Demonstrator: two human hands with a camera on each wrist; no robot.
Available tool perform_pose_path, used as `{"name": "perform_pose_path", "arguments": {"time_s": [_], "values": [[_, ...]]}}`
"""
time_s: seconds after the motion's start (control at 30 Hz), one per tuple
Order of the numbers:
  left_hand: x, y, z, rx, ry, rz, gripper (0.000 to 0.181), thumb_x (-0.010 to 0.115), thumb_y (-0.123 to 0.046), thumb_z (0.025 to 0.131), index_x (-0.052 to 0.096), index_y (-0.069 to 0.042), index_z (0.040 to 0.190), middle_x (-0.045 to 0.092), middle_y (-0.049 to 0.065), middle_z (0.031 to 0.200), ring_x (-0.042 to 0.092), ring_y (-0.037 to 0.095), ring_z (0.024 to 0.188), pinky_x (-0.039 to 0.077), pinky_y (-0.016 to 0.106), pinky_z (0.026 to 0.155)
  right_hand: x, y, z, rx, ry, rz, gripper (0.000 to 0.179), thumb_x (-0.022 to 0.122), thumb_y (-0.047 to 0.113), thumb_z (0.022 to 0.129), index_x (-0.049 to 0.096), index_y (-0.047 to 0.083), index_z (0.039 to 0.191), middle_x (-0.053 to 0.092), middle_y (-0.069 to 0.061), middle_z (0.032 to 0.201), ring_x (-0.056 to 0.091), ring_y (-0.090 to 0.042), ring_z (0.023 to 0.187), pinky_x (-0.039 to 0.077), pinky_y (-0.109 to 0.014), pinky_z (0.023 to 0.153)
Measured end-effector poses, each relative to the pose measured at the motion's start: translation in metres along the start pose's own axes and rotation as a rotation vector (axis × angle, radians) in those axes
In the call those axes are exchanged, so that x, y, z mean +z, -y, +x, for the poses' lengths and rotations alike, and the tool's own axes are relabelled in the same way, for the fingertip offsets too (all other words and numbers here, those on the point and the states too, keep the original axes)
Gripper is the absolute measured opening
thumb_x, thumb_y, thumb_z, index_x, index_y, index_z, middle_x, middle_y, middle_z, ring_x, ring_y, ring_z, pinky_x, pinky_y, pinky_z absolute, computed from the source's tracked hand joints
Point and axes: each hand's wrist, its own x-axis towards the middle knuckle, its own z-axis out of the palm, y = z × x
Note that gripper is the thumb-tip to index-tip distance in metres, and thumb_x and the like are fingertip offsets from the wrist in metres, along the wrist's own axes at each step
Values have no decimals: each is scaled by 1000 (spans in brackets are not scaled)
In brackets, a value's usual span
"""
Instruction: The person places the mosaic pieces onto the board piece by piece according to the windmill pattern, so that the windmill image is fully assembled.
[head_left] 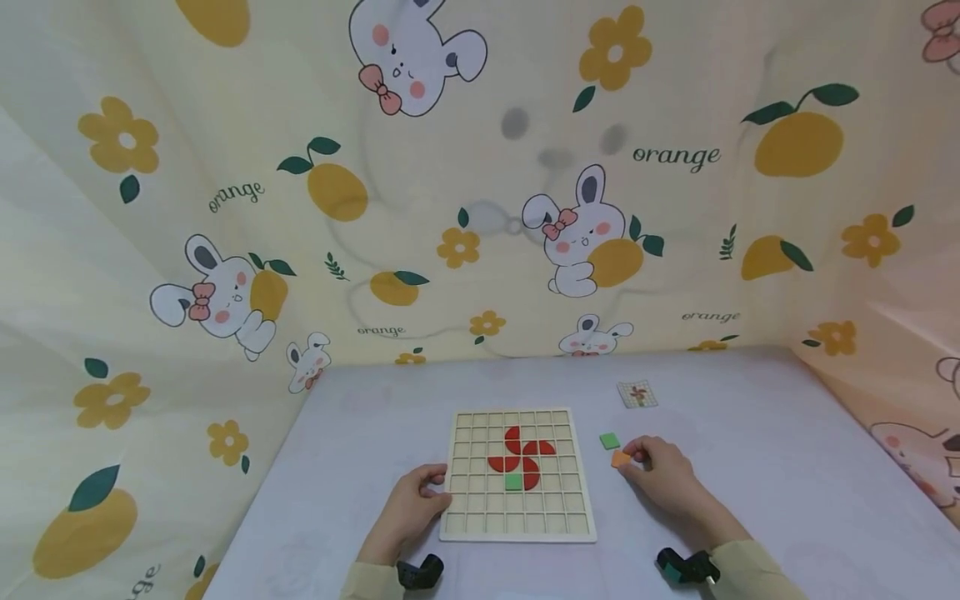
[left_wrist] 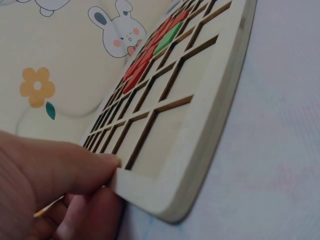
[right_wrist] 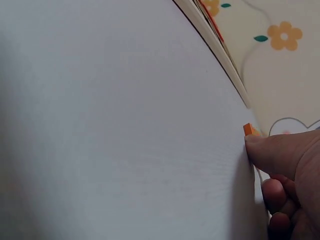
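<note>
A square wooden grid board point(head_left: 555, 527) lies on the table with red rounded pieces point(head_left: 504, 463) set in a pinwheel shape. Just below them, a green square tile point(head_left: 513, 482) sits in one cell. My left hand point(head_left: 411, 507) holds the board's left edge, its thumb point(left_wrist: 95, 167) on the rim and fingers curled beside it. To the right of the board, my right hand point(head_left: 663, 473) pinches an orange tile point(head_left: 620, 459) between thumb and fingers, close over the table. A loose green tile point(head_left: 610, 441) lies just beyond the orange one.
Farther back on the right lies a small card point(head_left: 637, 394) printed with a grid and a red pinwheel pattern. A printed cloth point(head_left: 480, 150) with rabbits and oranges hangs behind and beside the white table point(head_left: 360, 433). Both wrists wear dark devices.
</note>
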Motion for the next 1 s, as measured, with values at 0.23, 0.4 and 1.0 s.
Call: {"name": "perform_pose_path", "arguments": {"time_s": [0.23, 0.4, 1.0], "values": [[0, 2, 0, 5, -2, -19, 48, 73, -4, 78, 60, -5, 125, 57, 6, 106, 57, 16, 78, 51, 29, 62, -4, 2, -2, -11, 21, 9, 24, 72, 22, 86, 58, 9, 101, 57, -10, 104, 47, -30, 96, 38, -54, 87], [0, 3, 0, 4, -2, -14, 48, 73, -4, 78, 60, -5, 125, 56, 6, 106, 56, 16, 78, 51, 29, 62, -6, 5, -3, 34, 47, 57, 21, 69, 21, 89, 56, 9, 100, 58, -8, 100, 48, -27, 90, 43, -45, 79], [-2, 1, -1, 10, -10, 0, 47, 73, -4, 78, 61, -6, 123, 57, 5, 104, 55, 17, 77, 50, 28, 61, 24, 54, -7, -15, 57, 154, 15, 68, 16, 89, 56, 12, 96, 53, -1, 82, 48, -16, 76, 41, -29, 61]]}}
